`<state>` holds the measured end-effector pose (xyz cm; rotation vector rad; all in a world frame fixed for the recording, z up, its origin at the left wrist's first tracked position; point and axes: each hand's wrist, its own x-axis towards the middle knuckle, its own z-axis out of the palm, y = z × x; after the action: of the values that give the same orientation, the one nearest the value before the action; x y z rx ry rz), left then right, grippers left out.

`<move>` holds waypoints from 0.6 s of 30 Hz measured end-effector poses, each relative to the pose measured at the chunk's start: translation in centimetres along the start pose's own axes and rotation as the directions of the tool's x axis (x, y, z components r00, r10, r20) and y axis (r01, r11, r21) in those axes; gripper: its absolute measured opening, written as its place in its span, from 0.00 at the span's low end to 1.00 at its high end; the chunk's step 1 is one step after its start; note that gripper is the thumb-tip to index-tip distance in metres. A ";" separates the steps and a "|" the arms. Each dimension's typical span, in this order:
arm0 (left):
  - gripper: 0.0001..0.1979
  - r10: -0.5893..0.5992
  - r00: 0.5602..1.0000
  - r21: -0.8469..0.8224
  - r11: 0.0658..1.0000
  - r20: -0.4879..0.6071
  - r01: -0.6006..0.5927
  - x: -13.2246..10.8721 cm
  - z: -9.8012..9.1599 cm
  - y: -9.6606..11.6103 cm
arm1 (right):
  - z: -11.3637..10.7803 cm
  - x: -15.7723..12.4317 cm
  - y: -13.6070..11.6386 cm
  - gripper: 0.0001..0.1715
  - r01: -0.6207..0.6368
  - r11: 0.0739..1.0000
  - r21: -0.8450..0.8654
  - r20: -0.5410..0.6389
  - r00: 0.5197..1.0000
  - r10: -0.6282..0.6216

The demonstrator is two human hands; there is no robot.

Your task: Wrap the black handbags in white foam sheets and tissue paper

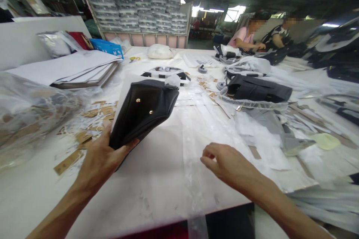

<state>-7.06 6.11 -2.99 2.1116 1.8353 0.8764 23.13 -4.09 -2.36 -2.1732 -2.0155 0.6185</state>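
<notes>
My left hand (105, 157) grips a black handbag (146, 110) by its near lower corner, thumb on one side. The bag is tilted above the white table (157, 186), and two small gold-coloured metal studs show on the face turned to me. White wrapping shows at its far end. Off to the right, my right hand (221, 160) hovers over the table apart from the bag. Its fingers are curled in with the thumb close to them, and I see nothing in them. A long strip of clear plastic (193, 149) lies on the table between the hands.
Brown card tags (84, 138) lie scattered at left beside a clear plastic bag (36, 115). Behind are stacked white boards (84, 71) and yellow scissors (135, 59). At right sit another black bag (258, 87) and loose plastic sheets (260, 138). Two people (246, 35) work at the far right.
</notes>
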 end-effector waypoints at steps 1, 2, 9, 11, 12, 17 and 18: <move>0.25 -0.006 1.000 -0.003 1.000 0.006 0.006 -0.2 0.1 0.1 | 0.1 0.5 -0.1 0.12 0.015 1.000 -0.007 -0.066 0.998 -0.015; 0.26 -0.004 1.000 -0.003 1.000 0.010 0.004 -0.4 0.2 0.2 | 0.7 1.0 -0.3 0.15 0.054 0.998 -0.020 -0.133 0.990 -0.056; 0.20 0.347 0.935 0.042 0.938 -0.074 -0.344 -1.4 2.0 1.7 | 10.9 4.4 -2.6 0.38 0.414 0.906 -0.084 -0.248 0.872 -0.421; 0.21 0.509 0.852 0.083 0.861 -0.122 -0.503 -2.0 3.2 2.5 | 11.7 4.5 -2.8 0.36 0.435 0.900 -0.037 -0.258 0.866 -0.429; 0.22 0.583 0.802 0.111 0.812 -0.128 -0.573 -2.4 4.0 2.9 | 11.7 4.2 -2.8 0.32 0.450 0.893 -0.012 -0.262 0.860 -0.437; 0.20 0.812 0.584 0.263 0.565 -0.008 -0.782 -5.3 8.2 4.6 | 10.3 -0.4 -3.2 0.12 0.790 0.605 -0.094 -0.304 0.556 -0.774; 0.19 0.829 0.559 0.284 0.532 0.017 -0.797 -5.8 8.7 4.7 | 9.8 -1.4 -3.4 0.10 0.827 0.546 -0.134 -0.305 0.490 -0.817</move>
<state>1.43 1.54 -9.24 3.2405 0.9084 0.9596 16.31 -6.96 -9.82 -0.9042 -2.4326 0.1043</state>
